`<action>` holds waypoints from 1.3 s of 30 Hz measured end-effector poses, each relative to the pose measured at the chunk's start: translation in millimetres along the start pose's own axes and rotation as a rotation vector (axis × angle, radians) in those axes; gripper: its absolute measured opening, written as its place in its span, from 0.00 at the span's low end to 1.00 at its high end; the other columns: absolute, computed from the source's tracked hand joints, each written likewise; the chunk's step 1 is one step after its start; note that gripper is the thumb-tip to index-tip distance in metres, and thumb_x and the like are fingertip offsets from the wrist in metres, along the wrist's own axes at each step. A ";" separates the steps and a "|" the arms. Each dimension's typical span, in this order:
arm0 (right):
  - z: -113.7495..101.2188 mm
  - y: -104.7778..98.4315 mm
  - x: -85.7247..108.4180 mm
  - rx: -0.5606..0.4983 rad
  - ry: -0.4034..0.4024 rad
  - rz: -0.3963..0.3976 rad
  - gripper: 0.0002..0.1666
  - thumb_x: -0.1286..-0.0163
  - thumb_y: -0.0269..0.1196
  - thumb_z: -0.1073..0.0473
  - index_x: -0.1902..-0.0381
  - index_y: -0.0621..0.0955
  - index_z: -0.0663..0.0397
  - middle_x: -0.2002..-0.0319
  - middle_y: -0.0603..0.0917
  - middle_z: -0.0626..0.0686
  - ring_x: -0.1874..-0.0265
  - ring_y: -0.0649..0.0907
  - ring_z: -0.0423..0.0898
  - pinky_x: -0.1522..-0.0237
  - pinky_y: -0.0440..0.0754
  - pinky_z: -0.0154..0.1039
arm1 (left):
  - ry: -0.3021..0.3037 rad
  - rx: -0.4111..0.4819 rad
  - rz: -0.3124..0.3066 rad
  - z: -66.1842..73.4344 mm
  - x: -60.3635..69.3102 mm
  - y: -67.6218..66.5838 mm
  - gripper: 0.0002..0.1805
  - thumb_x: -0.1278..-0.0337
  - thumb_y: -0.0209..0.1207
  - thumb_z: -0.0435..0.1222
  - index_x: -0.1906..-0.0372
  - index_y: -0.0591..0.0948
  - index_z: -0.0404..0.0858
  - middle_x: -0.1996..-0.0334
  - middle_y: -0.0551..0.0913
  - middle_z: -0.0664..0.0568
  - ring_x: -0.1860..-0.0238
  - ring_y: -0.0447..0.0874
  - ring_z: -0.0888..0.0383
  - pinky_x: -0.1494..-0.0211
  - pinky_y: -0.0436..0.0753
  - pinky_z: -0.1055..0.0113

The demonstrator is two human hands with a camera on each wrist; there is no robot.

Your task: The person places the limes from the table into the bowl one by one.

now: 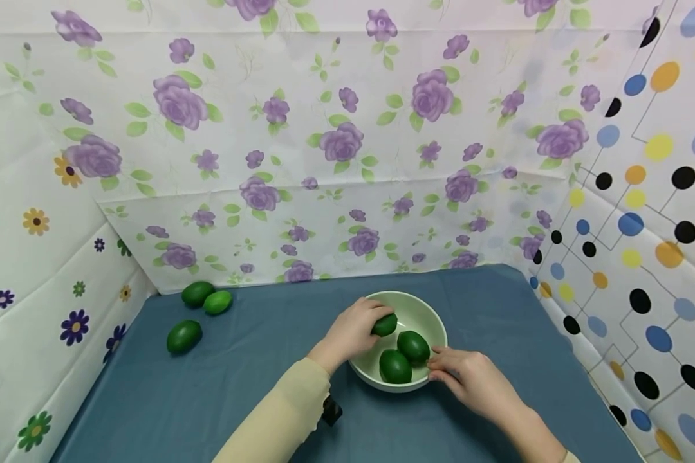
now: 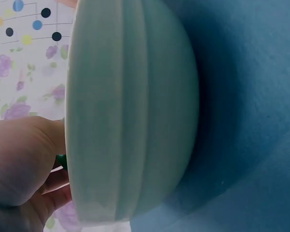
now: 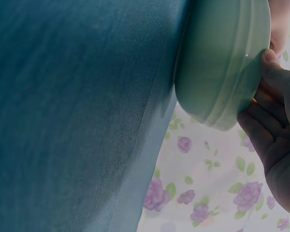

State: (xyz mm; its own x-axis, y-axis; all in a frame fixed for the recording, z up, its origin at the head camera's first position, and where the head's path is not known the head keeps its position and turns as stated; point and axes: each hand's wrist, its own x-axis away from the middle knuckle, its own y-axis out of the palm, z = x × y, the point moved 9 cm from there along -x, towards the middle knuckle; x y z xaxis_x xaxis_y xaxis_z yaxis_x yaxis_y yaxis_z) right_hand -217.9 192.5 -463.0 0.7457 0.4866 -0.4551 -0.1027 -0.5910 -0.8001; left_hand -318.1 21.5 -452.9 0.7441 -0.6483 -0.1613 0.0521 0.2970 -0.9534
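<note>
A pale green bowl [image 1: 419,315] stands on the blue cloth with two dark green limes, a right one [image 1: 413,347] and a front one [image 1: 395,366], lying in it. Over the bowl's left side, my left hand [image 1: 356,328] grips a third lime [image 1: 384,325] from above; its fingers cover part of the fruit. In the left wrist view the bowl wall [image 2: 130,106] hides most of that lime. At the bowl's right rim my right hand [image 1: 469,379] holds the edge, with thumb and fingertips against it, as the right wrist view also shows on the bowl [image 3: 222,67].
Toward the back left of the blue cloth [image 1: 266,334] lie a dark lime [image 1: 197,294], a lighter lime [image 1: 217,302] and a nearer lime [image 1: 184,337]. A flowered sheet [image 1: 301,161] hangs behind, and a dotted sheet [image 1: 643,270] hangs on the right.
</note>
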 end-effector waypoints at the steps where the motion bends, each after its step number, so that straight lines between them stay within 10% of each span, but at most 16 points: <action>1: 0.2 0.1 0.0 0.000 0.001 -0.001 0.08 0.32 0.77 0.58 0.55 0.93 0.46 0.53 0.93 0.47 0.44 0.90 0.52 0.52 0.91 0.46 | 0.006 -0.016 -0.009 0.7 -2.0 0.4 0.31 0.38 0.76 0.30 0.30 0.83 0.44 0.35 0.83 0.49 0.34 0.80 0.49 0.32 0.81 0.55; 17: -1.3 6.4 4.5 -0.011 0.015 -0.017 0.08 0.32 0.76 0.57 0.55 0.93 0.46 0.54 0.93 0.46 0.44 0.89 0.52 0.52 0.91 0.46 | 0.000 -0.070 -0.126 0.9 -15.1 20.0 0.34 0.41 0.70 0.18 0.34 0.86 0.50 0.36 0.85 0.54 0.32 0.80 0.52 0.32 0.82 0.57; 39: 0.7 0.4 -0.1 0.000 0.027 -0.007 0.10 0.33 0.77 0.60 0.54 0.94 0.48 0.53 0.93 0.47 0.43 0.89 0.53 0.50 0.91 0.46 | -0.078 -0.108 -0.038 -10.1 -28.5 19.5 0.25 0.32 0.67 0.23 0.38 0.89 0.50 0.40 0.87 0.57 0.41 0.84 0.52 0.40 0.85 0.59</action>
State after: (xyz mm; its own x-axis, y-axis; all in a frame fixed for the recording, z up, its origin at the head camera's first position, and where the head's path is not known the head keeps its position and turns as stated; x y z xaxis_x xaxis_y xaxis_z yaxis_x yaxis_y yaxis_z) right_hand -218.4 192.7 -463.5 0.7642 0.4731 -0.4383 -0.0971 -0.5874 -0.8034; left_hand -345.0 38.7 -469.5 0.7925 -0.6001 -0.1086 0.0119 0.1932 -0.9811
